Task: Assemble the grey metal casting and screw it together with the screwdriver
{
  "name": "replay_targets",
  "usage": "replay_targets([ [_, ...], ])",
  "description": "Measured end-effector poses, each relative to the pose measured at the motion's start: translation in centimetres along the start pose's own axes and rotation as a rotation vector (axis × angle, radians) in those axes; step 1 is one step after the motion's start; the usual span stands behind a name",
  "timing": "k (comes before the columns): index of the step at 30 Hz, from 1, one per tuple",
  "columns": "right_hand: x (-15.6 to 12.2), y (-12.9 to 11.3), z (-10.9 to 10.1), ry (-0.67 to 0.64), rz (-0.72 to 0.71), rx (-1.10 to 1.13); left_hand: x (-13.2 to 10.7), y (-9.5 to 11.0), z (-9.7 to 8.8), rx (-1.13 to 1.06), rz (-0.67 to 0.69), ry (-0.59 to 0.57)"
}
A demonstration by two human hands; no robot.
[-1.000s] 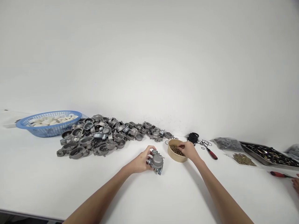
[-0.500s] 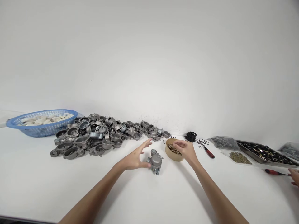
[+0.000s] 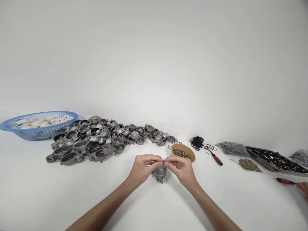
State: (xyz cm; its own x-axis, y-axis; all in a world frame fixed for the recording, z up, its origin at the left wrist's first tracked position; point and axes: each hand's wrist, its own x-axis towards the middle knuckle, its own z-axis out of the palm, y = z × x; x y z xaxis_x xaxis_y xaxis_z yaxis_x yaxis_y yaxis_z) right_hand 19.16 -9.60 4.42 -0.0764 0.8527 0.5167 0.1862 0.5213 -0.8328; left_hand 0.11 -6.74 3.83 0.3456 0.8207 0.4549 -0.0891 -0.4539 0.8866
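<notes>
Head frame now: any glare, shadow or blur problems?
Head view: wall brightest mid-frame, dimmer toward upper corners; head view: soft shadows on the table, glints on the black parts; head view: tiny piece between left hand and right hand too small to identify.

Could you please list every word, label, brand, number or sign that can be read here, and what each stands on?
There are none that can be read.
I see no lettering on the bowl, the blue basket or the red-handled screwdriver.
Any marks on the metal part beneath the hands would be too small to read.
</notes>
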Motion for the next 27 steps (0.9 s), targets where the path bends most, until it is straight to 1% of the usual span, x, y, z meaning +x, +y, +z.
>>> replay_targets([
  [2, 0.2, 0.0, -0.3, -0.005, -0.021, -0.051, 0.2, -0.1, -0.3, -0.008, -0.025, 0.021],
  [4, 0.5, 0.1, -1.0, 0.015, -0.045, -0.113, 0.6, 0.2, -1.0, 0.024, -0.02, 0.038],
  [6, 0.8, 0.4, -2.1, 0.038, -0.065, -0.212, 1.0, 0.6, -2.1, 0.112, 0.012, -0.001],
  [8, 1.2, 1.1, -3.3, 0.014, -0.062, -0.35, 1.4, 1.1, -3.3, 0.27, 0.07, -0.145],
  [10, 1.3, 2.0, -4.1, -0.078, -0.02, -0.471, 1.6, 1.3, -4.3, 0.397, 0.131, -0.302],
  [11, 1.3, 2.6, -4.2, -0.129, 0.007, -0.513, 1.7, 1.3, -4.6, 0.43, 0.15, -0.359],
  [13, 1.2, 3.7, -4.1, -0.21, 0.062, -0.558, 1.7, 1.1, -4.9, 0.448, 0.167, -0.431],
  [16, 1.0, 5.0, -3.5, -0.278, 0.132, -0.608, 1.6, 0.7, -4.8, 0.47, 0.184, -0.473],
  [18, 0.8, 5.4, -3.3, -0.32, 0.158, -0.649, 1.5, 0.6, -4.7, 0.502, 0.196, -0.485],
  [23, 0.6, 5.2, -3.4, -0.408, 0.127, -0.769, 1.5, 0.5, -4.8, 0.51, 0.224, -0.485],
  [27, 0.6, 5.0, -3.4, -0.416, 0.127, -0.826, 1.5, 0.6, -4.8, 0.52, 0.201, -0.496],
])
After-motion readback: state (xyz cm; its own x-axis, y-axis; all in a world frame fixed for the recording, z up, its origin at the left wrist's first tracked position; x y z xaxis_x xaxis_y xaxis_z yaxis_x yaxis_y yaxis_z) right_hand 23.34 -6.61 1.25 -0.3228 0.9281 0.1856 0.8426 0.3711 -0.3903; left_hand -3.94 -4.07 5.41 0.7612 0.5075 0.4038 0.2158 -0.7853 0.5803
